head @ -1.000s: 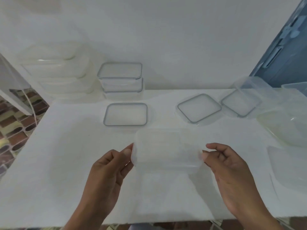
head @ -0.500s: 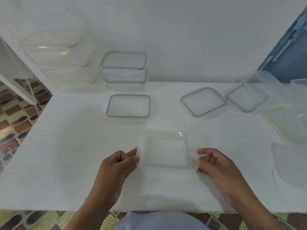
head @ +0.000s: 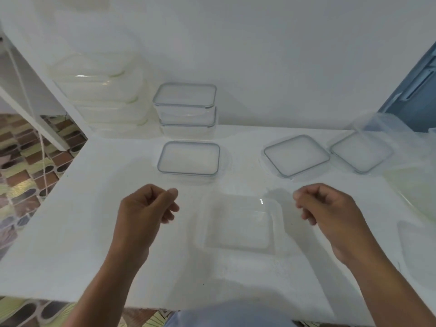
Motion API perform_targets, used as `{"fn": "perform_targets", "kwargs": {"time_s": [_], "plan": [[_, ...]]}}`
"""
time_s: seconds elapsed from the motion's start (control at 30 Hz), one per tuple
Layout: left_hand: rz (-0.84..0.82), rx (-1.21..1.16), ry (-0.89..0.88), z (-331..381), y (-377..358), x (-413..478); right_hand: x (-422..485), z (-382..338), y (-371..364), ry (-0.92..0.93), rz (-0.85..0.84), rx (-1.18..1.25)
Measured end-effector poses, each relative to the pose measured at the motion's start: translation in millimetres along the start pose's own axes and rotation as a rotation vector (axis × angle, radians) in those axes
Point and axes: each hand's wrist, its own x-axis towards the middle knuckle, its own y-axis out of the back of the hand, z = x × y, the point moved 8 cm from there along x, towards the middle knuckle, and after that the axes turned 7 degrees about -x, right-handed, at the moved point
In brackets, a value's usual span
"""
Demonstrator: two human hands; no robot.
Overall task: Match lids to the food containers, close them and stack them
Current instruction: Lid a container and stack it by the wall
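Observation:
A clear, open rectangular container (head: 238, 224) stands on the white table (head: 94, 232) between my hands. My left hand (head: 144, 208) hovers to its left, fingers loosely curled, holding nothing. To the container's right hovers my right hand (head: 328, 208), also loosely curled and holding nothing. Behind the container lies a rectangular lid (head: 188, 158) with a grey seal. Two square lids, one (head: 296, 155) and another (head: 361, 151), lie at the back right. Two closed rectangular containers (head: 186, 109) are stacked against the wall.
A stack of larger closed containers (head: 101, 90) stands at the back left. Open clear containers (head: 389, 128) and a yellowish lid (head: 415, 190) crowd the right side. Another clear piece (head: 417, 246) lies at the right edge. The table's left edge drops to a patterned floor (head: 28, 166).
Both hands set the clear container down on the table, let go of it and moved apart to either side.

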Motion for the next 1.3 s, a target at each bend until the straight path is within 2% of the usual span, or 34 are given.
{"fn": "perform_targets", "kwargs": {"time_s": [0.2,0.37,0.43,0.57,0.73,0.8,0.93,1.07,1.3], "plan": [[0.014,-0.049,-0.146,47.8,-7.6,34.3,41.6,-61.9,-34.8,0.113,0.015,0.076],[0.062,-0.007,-0.035,28.6,-3.6,101.1,97.7,-70.3,-97.8,0.062,-0.087,0.037],[0.112,0.086,0.032,5.5,1.7,131.5,119.3,-59.1,-128.0,-0.003,-0.168,-0.046],[0.113,0.475,0.16,-31.5,5.5,164.7,143.0,-30.8,-173.1,-0.144,-0.278,-0.236],[0.033,0.652,0.078,-39.1,-7.4,169.2,155.4,-21.9,-194.5,-0.164,-0.268,-0.319],[0.063,0.615,0.041,-36.4,-2.4,167.8,154.4,-24.4,-196.5,-0.166,-0.25,-0.288],[0.105,0.335,0.095,-35.5,15.6,166.6,152.2,-23.0,-187.0,-0.217,-0.183,-0.169],[0.129,0.202,0.087,-27.8,34.2,164.8,138.0,-34.9,-169.2,-0.207,-0.114,-0.076],[0.037,-0.034,0.116,1.6,28.3,138.3,100.3,-62.0,-117.1,-0.099,-0.021,0.065]]}}
